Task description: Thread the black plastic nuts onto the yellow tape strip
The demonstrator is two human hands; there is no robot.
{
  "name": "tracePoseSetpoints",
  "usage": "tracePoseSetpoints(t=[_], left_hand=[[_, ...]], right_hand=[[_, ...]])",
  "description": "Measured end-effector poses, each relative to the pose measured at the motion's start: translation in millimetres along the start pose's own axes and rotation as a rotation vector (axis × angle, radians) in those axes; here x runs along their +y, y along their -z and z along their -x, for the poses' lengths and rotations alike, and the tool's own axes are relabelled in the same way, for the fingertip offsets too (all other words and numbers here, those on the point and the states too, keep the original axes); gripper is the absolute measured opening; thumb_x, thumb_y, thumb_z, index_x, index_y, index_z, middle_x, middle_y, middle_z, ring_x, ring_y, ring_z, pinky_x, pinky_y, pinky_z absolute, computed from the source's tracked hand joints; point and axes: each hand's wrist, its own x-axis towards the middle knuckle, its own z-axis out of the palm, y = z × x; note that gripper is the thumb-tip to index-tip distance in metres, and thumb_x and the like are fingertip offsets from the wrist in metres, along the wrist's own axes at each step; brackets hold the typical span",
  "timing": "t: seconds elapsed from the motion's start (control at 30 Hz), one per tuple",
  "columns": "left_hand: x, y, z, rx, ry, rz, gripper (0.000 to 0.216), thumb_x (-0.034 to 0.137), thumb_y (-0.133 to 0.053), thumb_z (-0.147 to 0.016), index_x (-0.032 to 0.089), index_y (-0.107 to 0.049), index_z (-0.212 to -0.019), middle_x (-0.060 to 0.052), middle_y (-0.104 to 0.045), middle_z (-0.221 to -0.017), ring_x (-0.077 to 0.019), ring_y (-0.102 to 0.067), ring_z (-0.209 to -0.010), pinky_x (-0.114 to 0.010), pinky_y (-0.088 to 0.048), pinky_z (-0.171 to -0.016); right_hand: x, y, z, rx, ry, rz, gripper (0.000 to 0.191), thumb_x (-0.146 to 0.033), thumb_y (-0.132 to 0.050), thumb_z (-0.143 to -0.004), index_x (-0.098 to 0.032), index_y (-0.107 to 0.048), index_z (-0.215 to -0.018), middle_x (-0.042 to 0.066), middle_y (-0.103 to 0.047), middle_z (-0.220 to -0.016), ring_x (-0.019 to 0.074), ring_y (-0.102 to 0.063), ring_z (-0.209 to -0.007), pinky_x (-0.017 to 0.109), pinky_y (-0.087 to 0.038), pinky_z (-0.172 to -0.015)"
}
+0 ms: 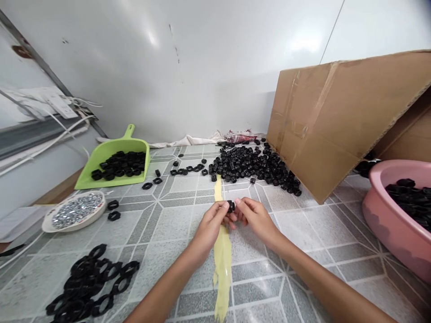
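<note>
In the middle of the head view, my left hand (208, 224) pinches a small black ring-shaped part, like a plastic nut (231, 206), between thumb and fingers. My right hand (257, 220) meets it from the other side, thumb and forefinger pressed together at the part's edge. Whatever those right fingertips hold, if anything, is too small to make out. Both hands are just above a yellow strip (222, 264) on the tabletop. Beyond them lies a large heap of similar small black parts (249, 161).
Larger black rings (90, 282) lie front left. A plate (47, 225) of small silvery pieces and a green dustpan (112, 183) with black rings stand at left. At right are a tilted cardboard box (313, 121) and a pink basin (387, 215) of black parts.
</note>
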Motion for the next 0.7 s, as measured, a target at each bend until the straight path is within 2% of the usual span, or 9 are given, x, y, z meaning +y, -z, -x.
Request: tracePoseSetpoints(t=[0.1, 0.17, 0.23, 0.3, 0.4, 0.57, 0.7], left_hand=[[-1.0, 0.4, -0.2, 0.011, -0.005, 0.01, 0.032, 0.047, -0.053, -0.094, 0.016, -0.059, -0.095, -0.002, -0.063, -0.078, -0.015, -0.061, -0.067, -0.027, -0.047, -0.068], [-1.4, 0.5, -0.2, 0.014, -0.019, 0.007, 0.032, 0.047, -0.053, -0.093, 0.016, -0.059, -0.096, -0.001, -0.062, -0.076, -0.0152, -0.061, -0.067, -0.027, -0.046, -0.067], [-1.2, 0.4, 0.0, 0.015, -0.027, -0.004, 0.031, 0.047, -0.055, -0.093, 0.016, -0.058, -0.096, 0.0, -0.062, -0.074, -0.0147, -0.06, -0.066, -0.027, -0.046, -0.067], [-1.0, 0.2, 0.0, 0.009, -0.026, -0.008, 0.031, 0.046, -0.056, -0.092, 0.016, -0.058, -0.096, 0.0, -0.062, -0.075, -0.0139, -0.06, -0.065, -0.026, -0.046, -0.067], [-1.6, 0.0, -0.9, 0.006, -0.027, -0.001, 0.031, 0.046, -0.056, -0.092, 0.015, -0.057, -0.096, -0.001, -0.063, -0.078, -0.0129, -0.06, -0.064, -0.026, -0.046, -0.068], [-0.9, -0.9, -1.6, -0.015, -0.059, -0.01, 0.031, 0.047, -0.055, -0.093, 0.016, -0.057, -0.099, 0.0, -0.063, -0.075, -0.0127, -0.06, -0.064, -0.025, -0.046, -0.067], [1.7, -1.3, 0.0, -0.043, -0.083, -0.017, 0.032, 0.047, -0.057, -0.093, 0.015, -0.057, -0.095, 0.0, -0.063, -0.073, -0.0121, -0.059, -0.064, -0.024, -0.047, -0.066]], right_hand=[[-0.3, 0.7, 0.3, -0.002, 0.031, -0.038, 0.028, -0.047, -0.064, -0.089, -0.021, -0.062, -0.1, 0.001, -0.061, -0.079, 0.0159, -0.057, -0.074, 0.027, -0.044, -0.061], [0.1, 1.0, 0.1, -0.033, 0.054, -0.041, 0.033, -0.042, -0.07, -0.085, -0.023, -0.062, -0.11, 0.002, -0.062, -0.089, 0.0174, -0.059, -0.084, 0.027, -0.046, -0.066], [1.0, 0.6, -0.3, -0.032, 0.055, -0.024, 0.032, -0.041, -0.072, -0.083, -0.022, -0.063, -0.107, 0.002, -0.064, -0.09, 0.0176, -0.059, -0.085, 0.028, -0.046, -0.07], [1.8, -0.3, -0.5, -0.006, 0.039, -0.009, 0.029, -0.045, -0.071, -0.084, -0.02, -0.064, -0.094, 0.001, -0.064, -0.082, 0.0168, -0.059, -0.078, 0.029, -0.046, -0.068], [1.5, -0.8, -0.7, 0.018, 0.02, -0.012, 0.037, -0.053, -0.061, -0.089, -0.018, -0.06, -0.078, 0.0, -0.06, -0.07, 0.0147, -0.055, -0.065, 0.029, -0.044, -0.063], [-0.1, 2.1, -1.8, -0.043, 0.032, -0.059, 0.034, -0.044, -0.072, -0.083, -0.021, -0.06, -0.106, 0.002, -0.063, -0.087, 0.0173, -0.059, -0.081, 0.028, -0.047, -0.066], [-0.7, 0.8, 0.3, -0.063, 0.028, -0.033, 0.026, -0.042, -0.068, -0.087, -0.02, -0.059, -0.097, 0.0, -0.064, -0.08, 0.0158, -0.059, -0.075, 0.029, -0.046, -0.069]])
